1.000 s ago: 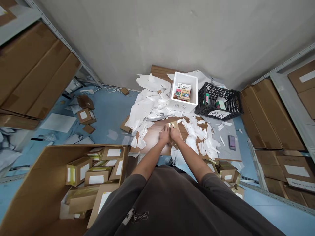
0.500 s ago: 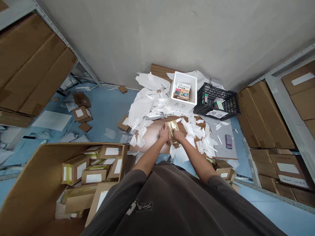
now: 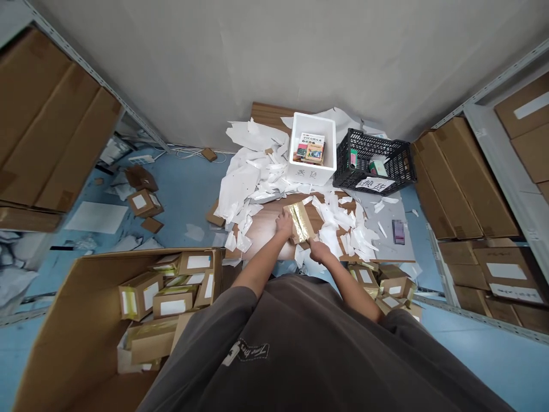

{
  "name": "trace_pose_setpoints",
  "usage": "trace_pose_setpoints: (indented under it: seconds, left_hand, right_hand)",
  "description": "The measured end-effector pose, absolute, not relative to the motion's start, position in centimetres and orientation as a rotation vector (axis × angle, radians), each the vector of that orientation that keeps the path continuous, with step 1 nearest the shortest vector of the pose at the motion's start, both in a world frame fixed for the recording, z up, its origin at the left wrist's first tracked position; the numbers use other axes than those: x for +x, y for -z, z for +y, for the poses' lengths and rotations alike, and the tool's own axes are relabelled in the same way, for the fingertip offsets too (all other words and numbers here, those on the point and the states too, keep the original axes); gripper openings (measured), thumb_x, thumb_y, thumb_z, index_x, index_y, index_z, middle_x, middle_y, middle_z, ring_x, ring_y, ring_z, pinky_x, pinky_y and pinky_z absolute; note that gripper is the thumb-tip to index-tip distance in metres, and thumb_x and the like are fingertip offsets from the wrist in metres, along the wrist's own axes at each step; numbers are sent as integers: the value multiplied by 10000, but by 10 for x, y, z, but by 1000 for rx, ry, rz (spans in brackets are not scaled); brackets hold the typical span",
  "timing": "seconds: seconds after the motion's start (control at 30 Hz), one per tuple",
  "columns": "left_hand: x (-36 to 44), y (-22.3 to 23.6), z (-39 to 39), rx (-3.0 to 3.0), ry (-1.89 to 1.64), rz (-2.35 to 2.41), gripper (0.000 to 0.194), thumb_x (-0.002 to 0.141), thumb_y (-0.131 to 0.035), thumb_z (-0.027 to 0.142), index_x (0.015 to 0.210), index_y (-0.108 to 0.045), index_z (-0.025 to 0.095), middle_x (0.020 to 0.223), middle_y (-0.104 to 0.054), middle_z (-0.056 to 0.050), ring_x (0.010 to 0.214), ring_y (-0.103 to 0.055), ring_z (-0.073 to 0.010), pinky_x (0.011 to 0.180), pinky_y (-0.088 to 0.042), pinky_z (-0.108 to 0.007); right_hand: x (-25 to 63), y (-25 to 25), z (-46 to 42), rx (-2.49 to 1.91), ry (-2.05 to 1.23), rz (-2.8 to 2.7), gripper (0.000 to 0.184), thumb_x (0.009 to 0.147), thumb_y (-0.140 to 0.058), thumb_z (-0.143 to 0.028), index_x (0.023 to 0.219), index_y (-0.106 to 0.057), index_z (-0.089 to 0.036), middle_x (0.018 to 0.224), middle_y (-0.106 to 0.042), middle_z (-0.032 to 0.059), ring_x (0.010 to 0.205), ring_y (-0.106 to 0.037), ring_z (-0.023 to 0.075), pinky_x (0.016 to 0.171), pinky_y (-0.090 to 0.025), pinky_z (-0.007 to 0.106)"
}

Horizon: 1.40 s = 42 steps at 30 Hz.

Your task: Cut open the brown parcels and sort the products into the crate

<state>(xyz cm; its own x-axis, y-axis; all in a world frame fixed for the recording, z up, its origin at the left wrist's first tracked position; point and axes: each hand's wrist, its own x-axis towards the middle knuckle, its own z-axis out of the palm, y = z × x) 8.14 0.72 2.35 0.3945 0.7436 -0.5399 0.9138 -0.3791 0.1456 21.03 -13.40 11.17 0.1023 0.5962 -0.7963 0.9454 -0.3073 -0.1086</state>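
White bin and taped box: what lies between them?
In the head view, torn white paper and some brown tabletop lie between the white bin and the taped box.

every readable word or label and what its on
"换货": white paper sign on black plastic crate
"中国文明", rest unclear: white printed book
"Time", rest unclear: dark grey shirt
Too blurred: handwriting on white rectangular box, white labels on brown cardboard boxes
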Motion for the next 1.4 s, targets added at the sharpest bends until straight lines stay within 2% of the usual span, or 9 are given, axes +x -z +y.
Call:
trace_pose_setpoints:
  seconds: [0.13,0.3,0.43,0.57,0.77,0.9,1.1,1.27,1.4]
  left_hand:
    - [80,-23,2,2244,550,1404,1390,591,-1045,485,1725,-294,198,1775,-212,-274,1421,-479,-441,1106,-505,-484]
    - [84,-18,-33,2230,561,1556,1328,668,-973,593,1704,-316,86,1721,-282,-357,1490,-408,-510,1156,-445,-560]
    - [84,-14,-52,2412,396,1325,1023,833,-828,575,1658,-417,131,1707,-373,-288,1602,-267,-494,1256,-310,-605]
    - [91,-12,-46,2596,313,742,717,864,-767,327,1543,-564,220,1589,-548,-173,1521,-441,-365,1288,-294,-521]
    - [99,-6,-44,2546,372,998,420,902,-671,163,1320,-702,142,1491,-622,-211,1403,-566,-336,1234,-387,-488]
    - [92,-2,-47,2529,378,1081,443,907,-665,101,1344,-680,174,1733,-421,-166,1530,-496,-320,1262,-390,-447]
    - [97,-10,-37,2473,471,1039,832,683,-952,179,1437,-602,199,1768,-350,-194,1545,-478,-392,1209,-446,-469]
    - [100,-15,-39,2432,516,1062,889,669,-983,209,1466,-590,210,1748,-386,-199,1545,-461,-410,1227,-413,-501]
    - [98,-16,-40,2425,536,1061,943,665,-983,198,1508,-562,218,1775,-336,-202,1592,-403,-414,1250,-388,-520]
  right_hand:
    - [238,-99,-151,2308,979,1515,557,1071,-546,-258,1599,-388,-178,1181,-784,198,1040,-798,327,830,-573,357]
    - [257,-49,-130,2689,970,1352,868,1043,-612,-601,1682,-245,-142,1320,-747,235,1236,-736,376,955,-551,398]
    - [267,-11,-110,2816,1053,1224,856,966,-736,-566,1613,-344,-164,1329,-743,227,1241,-736,371,946,-559,391]
    - [274,8,-102,2881,1036,1226,818,908,-816,-531,1531,-421,-176,1246,-773,202,1188,-755,372,906,-566,378]
    - [274,11,-82,2757,1116,1446,758,890,-842,-459,1489,-469,-183,1250,-769,185,1183,-743,374,937,-557,385]
    - [293,5,-90,2702,1257,1731,486,1072,-564,-488,1453,-499,-194,1303,-747,165,1171,-739,332,958,-556,378]
    - [319,-8,-146,2230,1594,1783,331,1157,-375,-439,1312,-582,-231,901,-765,16,681,-702,185,716,-509,238]
    - [321,-16,-151,2165,1334,1810,293,1143,-463,-382,1305,-668,-249,1194,-788,77,1052,-724,256,847,-484,261]
    - [325,-19,-142,2113,1365,1809,308,1134,-487,-397,1234,-733,-242,1218,-788,73,1099,-701,252,872,-474,250]
